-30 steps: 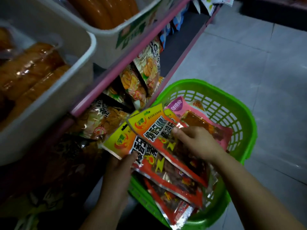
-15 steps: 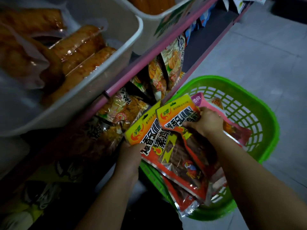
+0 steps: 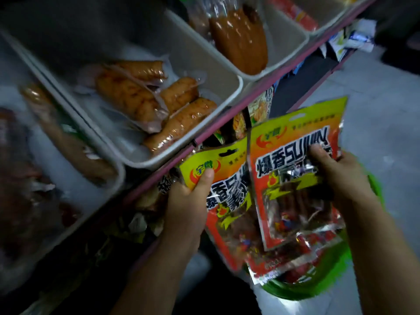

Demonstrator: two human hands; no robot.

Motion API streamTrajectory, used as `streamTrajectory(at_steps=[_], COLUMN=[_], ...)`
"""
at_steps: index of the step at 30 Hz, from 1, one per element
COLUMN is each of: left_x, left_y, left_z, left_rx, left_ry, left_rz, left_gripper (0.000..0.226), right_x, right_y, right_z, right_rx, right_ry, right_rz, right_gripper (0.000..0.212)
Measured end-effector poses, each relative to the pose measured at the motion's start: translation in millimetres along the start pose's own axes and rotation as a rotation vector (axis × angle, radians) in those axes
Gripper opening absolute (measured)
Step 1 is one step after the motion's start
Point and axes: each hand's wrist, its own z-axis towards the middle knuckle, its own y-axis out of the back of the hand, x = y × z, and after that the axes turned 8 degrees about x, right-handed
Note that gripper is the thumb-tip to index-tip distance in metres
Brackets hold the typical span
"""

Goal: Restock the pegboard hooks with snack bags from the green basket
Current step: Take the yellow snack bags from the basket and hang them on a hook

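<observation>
My left hand (image 3: 188,205) grips an orange and yellow snack bag (image 3: 229,194) by its upper left corner, thumb on the front. My right hand (image 3: 338,178) holds a second bag of the same kind (image 3: 293,142) higher up, fingers curled over its print. Both bags have hang holes at the top. More such bags (image 3: 295,255) lie below them in the green basket (image 3: 322,289), which is mostly hidden by the bags and my right arm. Hanging snack bags (image 3: 256,110) show under the pink shelf rail (image 3: 227,123); the hooks are hidden.
White trays (image 3: 229,92) with vacuum-packed sausages sit on the shelf at upper left. Dark snack packs (image 3: 141,214) fill the space below the rail. Grey tiled floor (image 3: 381,114) lies to the right.
Both hands have lifted their bags up out of the basket toward the shelf rail. The view has tilted up, showing more of the trays.
</observation>
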Motion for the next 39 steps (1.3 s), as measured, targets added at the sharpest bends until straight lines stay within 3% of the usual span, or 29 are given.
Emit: streamTrajectory(at_steps=[3,7,8,9,11,13,18,20,23,27,30,33,39], left_x=[-50.6,-121.8,-139.0,-158.7,-197.9,-230.4,-298.0,-317.9,-341.8,-370.7,-385.7,-395.1,-425.7], left_y=[11.5,39.3,50.8,62.1,87.7,115.1,177.3,199.8,226.7,249.9,249.2,234.7,214.7], left_z=[-25.0,-56.9,-61.8,-67.3,-75.7,-81.8,-97.9,-107.1,-119.1,-131.9,-135.4,-131.6,-119.6], left_rx=[0.054,-0.022,-0.025,-0.016,-0.035,-0.089,-0.211,-0.244,-0.237,-0.296,-0.343,-0.391,-0.226], left_ry=[-0.094,-0.287,-0.323,-0.356,-0.425,-0.497,-0.607,-0.678,-0.784,-0.987,-1.000,-0.995,-1.000], left_rz=[0.012,0.037,0.015,0.008,0.030,0.003,-0.068,0.041,0.137,0.427,0.709,0.910,0.714], left_gripper=[0.031,0.004,0.005,0.019,0.038,0.033,0.014,0.022,0.009,0.031,0.023,0.012,0.015], right_x=[45.6,115.2,132.2,147.9,181.3,214.0,280.0,296.0,310.0,316.3,316.7,319.0,339.0], right_y=[-16.7,-47.2,-57.8,-69.0,-96.4,-125.2,-190.8,-213.4,-238.6,-256.0,-258.1,-251.1,-232.7], right_z=[-18.4,-46.6,-52.8,-58.4,-70.9,-84.5,-115.2,-125.1,-135.2,-145.0,-150.1,-153.6,-154.6], right_rx=[0.012,0.261,0.313,0.355,0.445,0.512,0.652,0.693,0.676,0.643,0.630,0.614,0.550], right_ry=[0.056,0.190,0.232,0.268,0.355,0.441,0.605,0.626,0.668,0.668,0.672,0.698,0.742], right_rz=[0.127,0.265,0.268,0.261,0.242,0.208,0.169,0.159,0.192,0.252,0.257,0.287,0.335], right_gripper=[0.025,0.034,0.027,0.021,0.033,0.043,0.030,0.030,0.018,0.018,0.021,0.010,0.014])
